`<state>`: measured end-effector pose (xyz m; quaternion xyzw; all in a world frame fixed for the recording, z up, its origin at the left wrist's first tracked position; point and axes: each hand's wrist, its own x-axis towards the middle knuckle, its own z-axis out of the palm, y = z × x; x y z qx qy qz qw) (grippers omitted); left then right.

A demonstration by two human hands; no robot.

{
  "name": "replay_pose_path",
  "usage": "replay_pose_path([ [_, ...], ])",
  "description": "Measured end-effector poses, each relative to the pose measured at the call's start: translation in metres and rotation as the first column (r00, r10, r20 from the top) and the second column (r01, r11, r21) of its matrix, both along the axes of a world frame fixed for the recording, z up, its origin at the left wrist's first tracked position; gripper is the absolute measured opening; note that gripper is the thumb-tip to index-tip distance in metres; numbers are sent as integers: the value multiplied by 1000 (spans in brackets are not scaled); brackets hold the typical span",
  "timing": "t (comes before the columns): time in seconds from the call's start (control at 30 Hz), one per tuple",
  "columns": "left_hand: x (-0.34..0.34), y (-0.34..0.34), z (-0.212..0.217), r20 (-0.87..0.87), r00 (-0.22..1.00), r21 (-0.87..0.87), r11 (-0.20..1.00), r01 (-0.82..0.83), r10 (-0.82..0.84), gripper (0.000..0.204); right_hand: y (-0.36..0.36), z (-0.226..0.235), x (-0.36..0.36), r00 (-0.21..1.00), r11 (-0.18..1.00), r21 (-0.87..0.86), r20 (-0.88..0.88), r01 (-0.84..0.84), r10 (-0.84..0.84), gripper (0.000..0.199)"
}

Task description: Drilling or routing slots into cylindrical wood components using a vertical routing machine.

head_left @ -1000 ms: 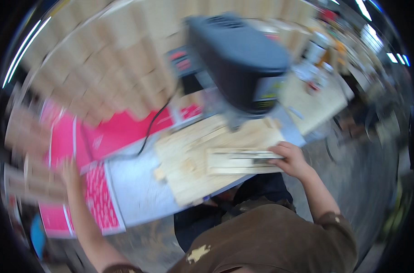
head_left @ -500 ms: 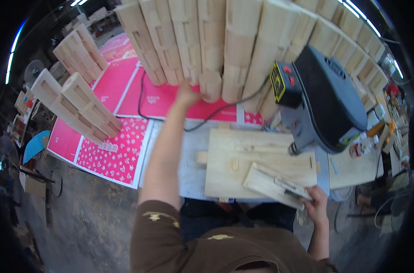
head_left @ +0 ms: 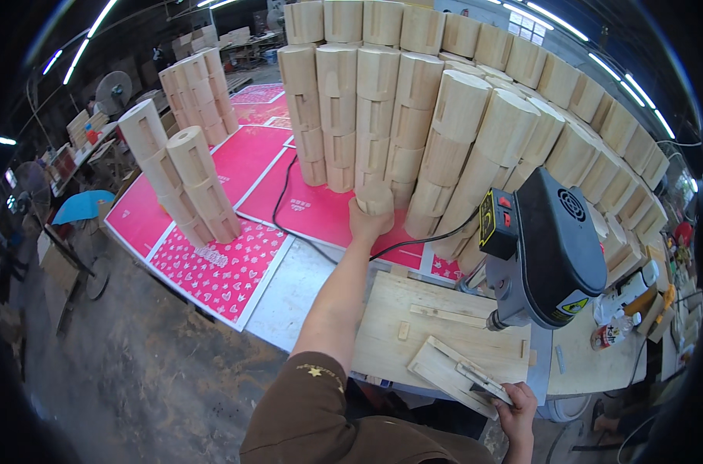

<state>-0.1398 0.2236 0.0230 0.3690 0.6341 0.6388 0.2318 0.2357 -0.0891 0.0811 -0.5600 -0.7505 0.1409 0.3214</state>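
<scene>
Wooden cylinder block (head_left: 374, 197) atop left hand (head_left: 367, 228), against stacks (head_left: 413, 116).

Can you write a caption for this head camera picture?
Left hand grips a wooden cylinder by tall stacks; right hand holds a wooden jig.

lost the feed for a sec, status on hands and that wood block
Left hand gripping round wood block at the stack's foot. Right hand holding flat jig on the board. Black cord crosses beside the reach.

Left hand (head_left: 367, 224) now gripping a wooden cylinder (head_left: 374, 198) at the stack (head_left: 413, 116), head view steadier
</scene>
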Motion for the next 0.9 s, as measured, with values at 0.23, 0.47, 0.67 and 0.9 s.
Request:
replay_pose_path([
  [0.23,-55,-130,47,124,934,212,928,306,-336,84,9,10,1,1000,998,-67,-26,-10,8,29],
  [0.47,4,-267,120,-347,629,-478,708,519,-696,84,29,13,-2,968,983,56,195,-173,159,30],
  [0.67,56,-295,124,-567,140,-742,577,342,-811,74,44,14,-1,953,971,33,204,-235,224,29],
  [0.9,84,-273,88,-607,43,-719,571,397,-794,71,52,-10,20,953,967,40,186,-252,241,32],
])
